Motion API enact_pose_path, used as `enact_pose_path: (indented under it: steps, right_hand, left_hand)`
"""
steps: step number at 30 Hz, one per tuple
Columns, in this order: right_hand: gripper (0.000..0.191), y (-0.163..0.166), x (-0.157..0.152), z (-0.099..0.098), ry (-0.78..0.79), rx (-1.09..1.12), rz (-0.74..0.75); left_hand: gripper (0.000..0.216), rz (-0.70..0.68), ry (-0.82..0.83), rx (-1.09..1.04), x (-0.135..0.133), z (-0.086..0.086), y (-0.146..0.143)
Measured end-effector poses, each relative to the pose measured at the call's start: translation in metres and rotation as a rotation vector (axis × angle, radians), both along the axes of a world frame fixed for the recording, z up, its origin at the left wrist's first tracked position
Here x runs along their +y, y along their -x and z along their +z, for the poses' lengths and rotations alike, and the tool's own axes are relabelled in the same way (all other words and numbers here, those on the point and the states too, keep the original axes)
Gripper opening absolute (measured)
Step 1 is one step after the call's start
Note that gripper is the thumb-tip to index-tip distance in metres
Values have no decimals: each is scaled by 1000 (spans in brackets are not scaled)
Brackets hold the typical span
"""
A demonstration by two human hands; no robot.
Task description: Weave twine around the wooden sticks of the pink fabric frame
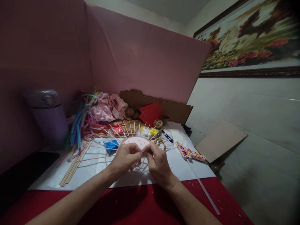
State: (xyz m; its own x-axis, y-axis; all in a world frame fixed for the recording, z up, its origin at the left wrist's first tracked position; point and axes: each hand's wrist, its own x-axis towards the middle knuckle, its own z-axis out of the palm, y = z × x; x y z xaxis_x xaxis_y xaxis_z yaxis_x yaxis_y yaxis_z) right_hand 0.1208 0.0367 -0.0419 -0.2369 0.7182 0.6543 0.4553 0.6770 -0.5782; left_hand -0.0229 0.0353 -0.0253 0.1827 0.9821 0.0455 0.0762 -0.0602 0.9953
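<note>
Spotted disc (136, 142), sticks (98, 158) around; my left hand (127, 154) and right hand (157, 161) pinch tight at its edge, I can't tell on what

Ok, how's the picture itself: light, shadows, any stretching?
Head view: dim overall; head view: dark shadows on the red cloth; head view: the bottle leans, probably lens stretch; head view: detail between left hand and right hand is murky.
</note>
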Motion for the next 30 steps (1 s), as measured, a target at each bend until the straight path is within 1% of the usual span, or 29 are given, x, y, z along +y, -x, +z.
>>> enact_pose_path:
  steps: [3, 6, 8, 10, 13, 16, 21, 24, 27, 30]
  right_hand:
    - [13, 3, -2, -1, 73, 48, -21]
    - [13, 3, -1, -3, 48, 36, -35]
    - [13, 1, 0, -3, 29, 33, -41]
    - [13, 0, 2, -2, 47, 44, -30]
    - [9, -2, 4, 1, 122, 96, 19]
    - [10, -1, 4, 4, 186, 135, 65]
    - [13, -1, 4, 3, 225, 162, 36]
    - [14, -2, 5, 2, 251, 172, 39]
    - [14, -2, 6, 1, 221, 114, 17]
    - [13, -1, 6, -2, 112, -4, -17]
  left_hand:
    - [5, 5, 2, 11, 1, -2, -2]
    - [8, 23, 16, 50, 3, -4, -2]
    - [9, 11, 38, 38, 2, -3, 0]
    - [13, -54, 72, -3, 2, -2, 3]
    - [22, -171, 96, -70, 2, -2, 9]
    - [23, -207, 97, -141, 3, -4, 11]
    - [18, -220, 143, -239, 5, -6, 10]
    - [21, -222, 167, -250, 5, -6, 10]
    - [25, -183, 162, -186, 3, -4, 9]
    - [29, -95, 156, -62, 0, -1, 6]
